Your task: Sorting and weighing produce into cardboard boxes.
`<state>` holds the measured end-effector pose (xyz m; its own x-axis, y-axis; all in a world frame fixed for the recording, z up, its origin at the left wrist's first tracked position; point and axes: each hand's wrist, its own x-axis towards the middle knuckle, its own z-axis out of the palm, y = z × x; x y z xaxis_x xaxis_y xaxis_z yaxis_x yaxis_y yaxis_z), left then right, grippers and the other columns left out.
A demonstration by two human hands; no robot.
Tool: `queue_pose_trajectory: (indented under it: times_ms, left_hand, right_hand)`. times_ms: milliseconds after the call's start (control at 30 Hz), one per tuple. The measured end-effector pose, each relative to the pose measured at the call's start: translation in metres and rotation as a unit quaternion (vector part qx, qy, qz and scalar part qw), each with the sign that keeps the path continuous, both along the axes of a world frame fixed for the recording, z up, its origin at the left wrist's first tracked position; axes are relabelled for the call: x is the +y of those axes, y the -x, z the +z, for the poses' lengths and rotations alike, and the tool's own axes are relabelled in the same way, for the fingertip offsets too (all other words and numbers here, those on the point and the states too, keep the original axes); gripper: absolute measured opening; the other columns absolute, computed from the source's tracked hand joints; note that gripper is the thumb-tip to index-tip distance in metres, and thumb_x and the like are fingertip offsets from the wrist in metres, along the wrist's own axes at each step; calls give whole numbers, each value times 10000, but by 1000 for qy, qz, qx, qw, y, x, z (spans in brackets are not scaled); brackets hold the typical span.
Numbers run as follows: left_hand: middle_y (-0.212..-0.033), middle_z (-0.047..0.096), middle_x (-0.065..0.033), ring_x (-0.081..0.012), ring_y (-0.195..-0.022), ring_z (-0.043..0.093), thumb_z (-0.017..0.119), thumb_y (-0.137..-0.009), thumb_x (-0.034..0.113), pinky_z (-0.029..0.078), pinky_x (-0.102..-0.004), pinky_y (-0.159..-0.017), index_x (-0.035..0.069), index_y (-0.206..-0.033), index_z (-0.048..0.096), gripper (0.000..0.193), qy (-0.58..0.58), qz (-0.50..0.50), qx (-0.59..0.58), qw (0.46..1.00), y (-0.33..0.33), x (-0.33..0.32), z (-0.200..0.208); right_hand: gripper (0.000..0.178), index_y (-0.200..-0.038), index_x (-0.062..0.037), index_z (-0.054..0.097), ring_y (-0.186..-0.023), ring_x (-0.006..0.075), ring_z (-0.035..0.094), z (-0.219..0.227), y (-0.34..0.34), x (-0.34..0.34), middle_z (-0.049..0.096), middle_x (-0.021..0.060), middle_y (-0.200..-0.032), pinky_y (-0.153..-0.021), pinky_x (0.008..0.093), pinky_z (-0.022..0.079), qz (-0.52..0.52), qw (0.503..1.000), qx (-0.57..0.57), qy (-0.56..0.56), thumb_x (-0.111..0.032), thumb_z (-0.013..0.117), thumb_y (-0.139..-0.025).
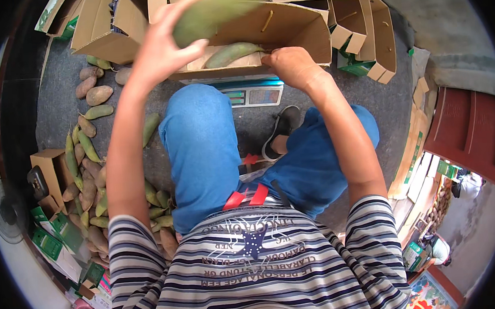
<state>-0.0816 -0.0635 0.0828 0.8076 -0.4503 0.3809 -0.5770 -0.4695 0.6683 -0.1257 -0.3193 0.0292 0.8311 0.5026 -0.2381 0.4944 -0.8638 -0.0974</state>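
Striped cloth of my shirt (pixel 255 278) lies nearest the view, with my jeans (pixel 199 152) bent at the knees beyond it and both forearms reaching past them. My left hand (pixel 167 43) is spread wide around one end of a long green gourd (pixel 219 13), thumb on the near side and fingers on the far side; both are a little blurred. That gourd sits up and to the right of the left palm, its long axis slanting away from me toward the right, above the left part of a long cardboard box (pixel 302 29). So the left hand is the nearer one to it, and the box's inside lies below and to the right of that hand. Within the box a second green gourd (pixel 230 55) lies between my hands, running roughly left to right, its thin tip just beside my right hand (pixel 294 66). The right fingers are curled in narrow at the box's near edge; whether they pinch the cardboard, I cannot tell. Nearer me than that edge, between my wrists, a scale (pixel 264 95) shows. Left of my left forearm, brown tubers (pixel 100 95) and more green gourds (pixel 98 111) are scattered over the floor (pixel 52 110).
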Motion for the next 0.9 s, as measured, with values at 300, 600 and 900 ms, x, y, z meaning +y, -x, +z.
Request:
queue_pose_trajectory:
  times_ms: [300,600,900]
  left_hand:
    - [-1218,487,-131,-245,-1149,447,669,-753,265,345,-350,-983,55,-1226,478,552,-8,-32,-8,999,-38,-35,-56]
    - [-739,516,-94,-178,-677,484,521,-851,126,411,-325,-622,3,-829,524,125,-8,363,136,922,117,132,-173]
    - [-818,519,-195,-347,-771,508,536,-777,90,394,-437,-656,2,-854,510,120,-6,256,355,899,228,134,-305]
  right_hand:
    - [158,-861,-77,627,-805,288,609,-1,0,2,625,117,-767,-682,394,484,6,1000,-3,-7,-75,519,-746]
    - [138,-857,-74,624,-804,285,607,4,7,-7,620,112,-774,-691,382,483,2,1000,-10,-7,-88,526,-760]
    - [137,-883,-86,624,-814,282,608,0,-1,-5,628,108,-793,-700,386,482,7,1000,0,-9,-130,567,-766]
